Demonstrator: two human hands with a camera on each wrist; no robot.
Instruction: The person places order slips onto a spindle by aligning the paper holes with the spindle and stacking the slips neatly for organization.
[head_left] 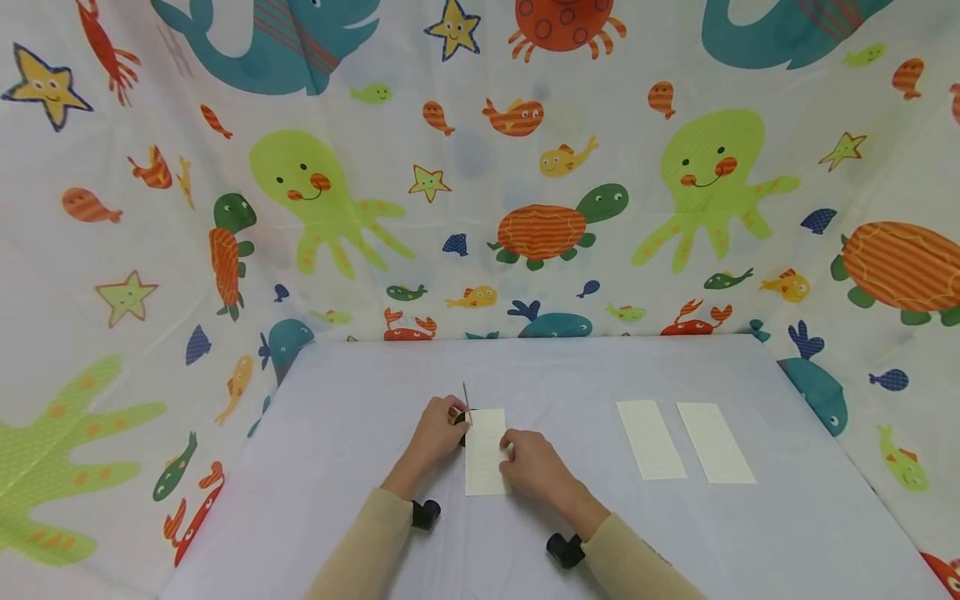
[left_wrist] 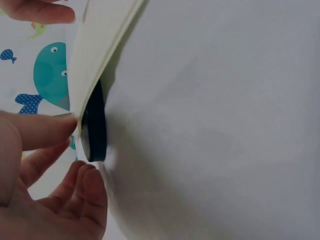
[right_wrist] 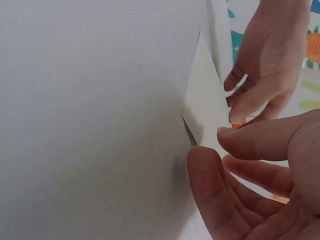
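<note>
A cream sheet of paper [head_left: 485, 458] with faint ruled lines stands between both hands, and in the left wrist view its edge shows more than one layer. At its upper left edge, my left hand [head_left: 435, 432] pinches the paper between thumb and fingers. Beside those fingers, partly behind the paper, is a dark, rounded, band-like object [left_wrist: 98, 125]; its kind is unclear. A thin, dark, pointed thing [head_left: 466, 396] sticks up above the left fingertips. My right hand [head_left: 536, 467] holds the paper's right edge, thumb on the near face, with some fingers hidden behind.
Two more cream lined sheets, a left one [head_left: 651, 440] and a right one [head_left: 716, 442], lie flat to the right on the white-covered table [head_left: 337, 400]. A curtain [head_left: 465, 167] printed with sea animals hangs behind the table and along its sides.
</note>
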